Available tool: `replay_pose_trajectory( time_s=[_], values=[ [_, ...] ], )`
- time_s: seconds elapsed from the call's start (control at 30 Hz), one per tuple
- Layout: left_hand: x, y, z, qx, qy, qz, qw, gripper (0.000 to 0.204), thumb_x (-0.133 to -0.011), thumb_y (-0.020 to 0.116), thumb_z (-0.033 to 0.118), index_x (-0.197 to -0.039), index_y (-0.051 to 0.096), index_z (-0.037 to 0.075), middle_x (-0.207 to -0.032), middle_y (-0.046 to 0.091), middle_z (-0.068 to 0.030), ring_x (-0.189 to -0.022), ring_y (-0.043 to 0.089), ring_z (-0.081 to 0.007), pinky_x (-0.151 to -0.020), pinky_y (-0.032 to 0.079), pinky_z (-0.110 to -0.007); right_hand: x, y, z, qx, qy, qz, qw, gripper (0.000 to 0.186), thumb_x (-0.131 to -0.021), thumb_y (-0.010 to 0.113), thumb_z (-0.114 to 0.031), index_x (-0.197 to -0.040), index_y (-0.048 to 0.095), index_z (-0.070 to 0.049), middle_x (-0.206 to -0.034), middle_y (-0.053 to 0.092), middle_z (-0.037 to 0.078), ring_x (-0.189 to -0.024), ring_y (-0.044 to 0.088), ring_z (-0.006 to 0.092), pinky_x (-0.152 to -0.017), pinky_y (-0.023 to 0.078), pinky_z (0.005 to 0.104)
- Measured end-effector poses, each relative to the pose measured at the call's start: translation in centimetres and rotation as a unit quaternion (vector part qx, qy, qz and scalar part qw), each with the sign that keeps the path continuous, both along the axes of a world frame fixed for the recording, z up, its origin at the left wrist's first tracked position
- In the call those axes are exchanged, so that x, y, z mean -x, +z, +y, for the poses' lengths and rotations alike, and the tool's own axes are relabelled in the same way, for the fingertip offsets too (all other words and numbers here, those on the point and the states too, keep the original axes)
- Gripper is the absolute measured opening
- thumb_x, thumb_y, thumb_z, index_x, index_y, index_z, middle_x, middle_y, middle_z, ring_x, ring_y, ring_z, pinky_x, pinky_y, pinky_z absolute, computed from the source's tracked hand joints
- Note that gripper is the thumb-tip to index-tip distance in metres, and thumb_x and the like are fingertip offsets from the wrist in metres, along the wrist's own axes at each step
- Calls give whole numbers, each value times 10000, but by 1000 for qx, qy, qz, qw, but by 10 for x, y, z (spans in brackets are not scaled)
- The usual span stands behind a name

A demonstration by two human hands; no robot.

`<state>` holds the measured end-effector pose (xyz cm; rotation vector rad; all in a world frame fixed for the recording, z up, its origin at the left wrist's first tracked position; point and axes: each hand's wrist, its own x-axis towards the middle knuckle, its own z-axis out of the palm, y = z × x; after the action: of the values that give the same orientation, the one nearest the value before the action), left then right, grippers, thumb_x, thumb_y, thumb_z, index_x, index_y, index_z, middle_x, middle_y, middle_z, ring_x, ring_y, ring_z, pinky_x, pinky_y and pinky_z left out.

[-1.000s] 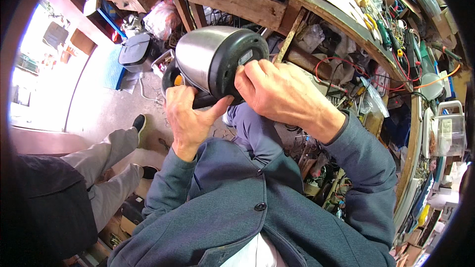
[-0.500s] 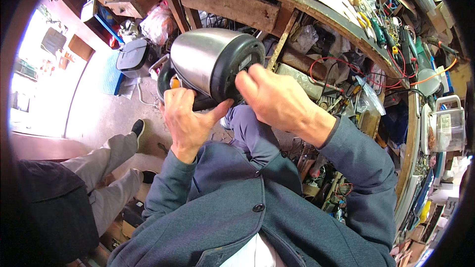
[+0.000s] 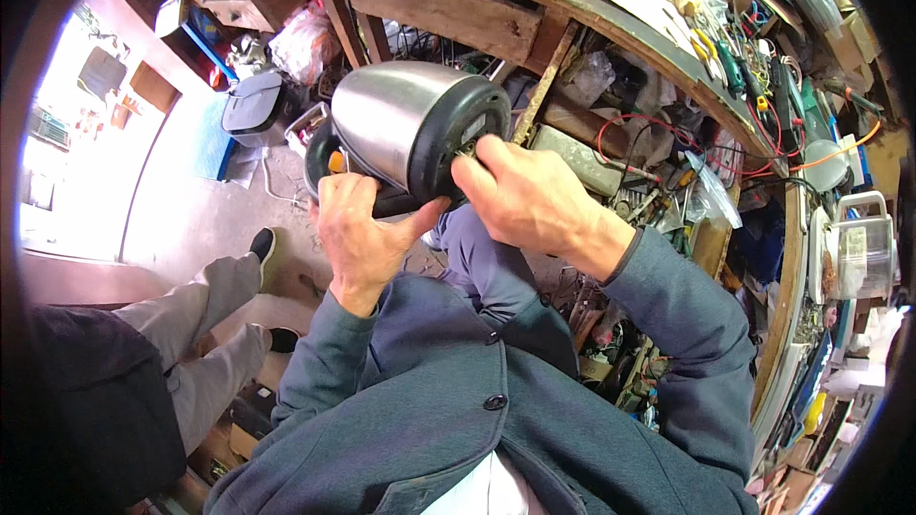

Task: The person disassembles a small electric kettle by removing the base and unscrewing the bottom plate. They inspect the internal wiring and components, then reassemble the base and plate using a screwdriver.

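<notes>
A steel electric kettle (image 3: 396,114) with a black base lies tilted on its side in front of me, its underside turned to the right. My left hand (image 3: 355,229) is closed on it from below by the black handle (image 3: 322,164), the thumb pressed to the rim of the base. An orange-yellow part (image 3: 337,161) shows beside the handle. At the underside, my right hand (image 3: 530,193) is closed with its fingers bent against the middle of the base. Whatever those fingers may pinch is hidden behind them.
A cluttered wooden workbench (image 3: 448,10) runs across the far side, with pliers and wires (image 3: 725,67) at its right end. A lidded dark bin (image 3: 256,105) stands on the floor at left. Another person's legs (image 3: 215,324) are at lower left. A clear plastic container (image 3: 863,248) sits far right.
The kettle stays in nearly the same tilt in my left hand. My right hand has shifted and turned slightly at the base, its wrist a little lower and farther left.
</notes>
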<state>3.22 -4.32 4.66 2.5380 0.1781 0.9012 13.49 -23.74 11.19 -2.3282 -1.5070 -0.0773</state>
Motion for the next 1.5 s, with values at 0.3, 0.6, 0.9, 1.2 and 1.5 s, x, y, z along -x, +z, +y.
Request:
replay_pose_trajectory(
  time_s=[0.3,0.6,0.9,1.2,1.5],
  values=[
    [-1,-5,11,46,10,25,999,500,-670,918,420,-827,667,17,-813,627,-119,-842,569,-316,-765,463,-423,-4,-1,9,-202,-113,319,919,222,-853,691,-77,-1046,618,4,-946,708,241,-893,718,391,-800,561,423],
    [2,-13,19,149,14,92,984,512,-727,902,424,-911,705,-11,-869,609,-108,-852,580,-248,-780,474,-369,-23,-25,-1,-178,-143,141,963,214,-812,706,-84,-991,626,3,-885,679,240,-865,679,436,-763,541,479],
    [4,-11,19,146,17,92,985,538,-718,904,439,-900,694,-22,-901,597,-110,-849,587,-243,-787,480,-358,-29,-27,2,-182,-141,146,962,219,-822,709,-85,-1007,635,6,-916,690,234,-890,682,426,-782,543,465],
    [3,-10,20,116,11,74,990,516,-692,911,413,-878,687,-12,-860,593,-105,-853,577,-255,-782,473,-368,-34,-29,0,-142,-97,47,984,197,-811,693,-95,-967,597,-22,-869,654,192,-847,680,414,-723,553,486],
    [1,7,12,24,-18,21,999,520,-667,913,421,-821,642,5,-815,593,-106,-854,541,-303,-767,443,-420,-29,-16,-4,-29,-98,-78,992,148,-817,659,-98,-945,590,-71,-823,651,136,-661,686,307,-573,566,437]
  ],
)
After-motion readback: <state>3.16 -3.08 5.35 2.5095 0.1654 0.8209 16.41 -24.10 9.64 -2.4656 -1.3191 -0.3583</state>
